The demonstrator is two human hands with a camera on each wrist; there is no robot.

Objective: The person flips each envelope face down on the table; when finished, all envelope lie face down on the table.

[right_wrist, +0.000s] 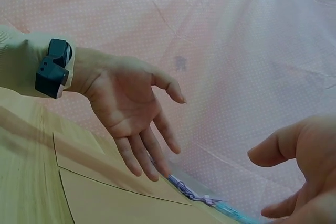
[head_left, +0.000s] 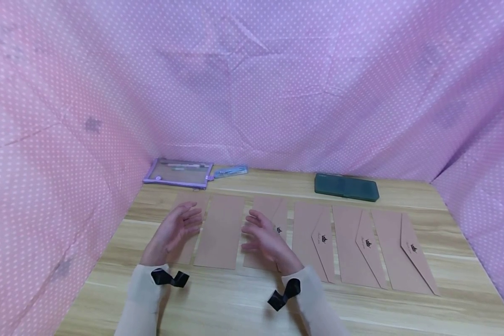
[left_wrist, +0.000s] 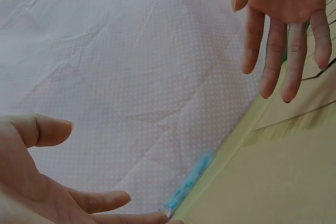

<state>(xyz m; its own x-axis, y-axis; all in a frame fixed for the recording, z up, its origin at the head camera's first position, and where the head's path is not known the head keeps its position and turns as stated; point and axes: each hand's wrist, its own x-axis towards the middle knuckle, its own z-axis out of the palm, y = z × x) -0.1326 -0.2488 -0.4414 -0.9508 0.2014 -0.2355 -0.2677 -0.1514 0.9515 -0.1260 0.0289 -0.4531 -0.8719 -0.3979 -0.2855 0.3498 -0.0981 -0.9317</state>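
Observation:
Several kraft-brown envelopes lie in a row across the wooden table. My left hand (head_left: 178, 227) hovers over the leftmost envelope (head_left: 187, 252), palm turned inward, fingers extended and holding nothing. Facing it, my right hand (head_left: 266, 237) is above the third envelope (head_left: 260, 205), its fingers spread and likewise bare. Between the two hands lies a plain envelope (head_left: 219, 233), flap side hidden. Further right, three envelopes show pointed flaps with a small black crown print, among them one (head_left: 308, 233) beside my right hand. In the left wrist view the right hand (left_wrist: 286, 30) has its fingers straight.
A purple-edged clear zip pouch (head_left: 178, 173) with pens inside lies at the back left, next to a small blue packet (head_left: 231, 171). A dark green case (head_left: 346, 187) sits at the back right. Pink dotted cloth (head_left: 252, 93) surrounds the table (head_left: 218, 303) at the back and sides.

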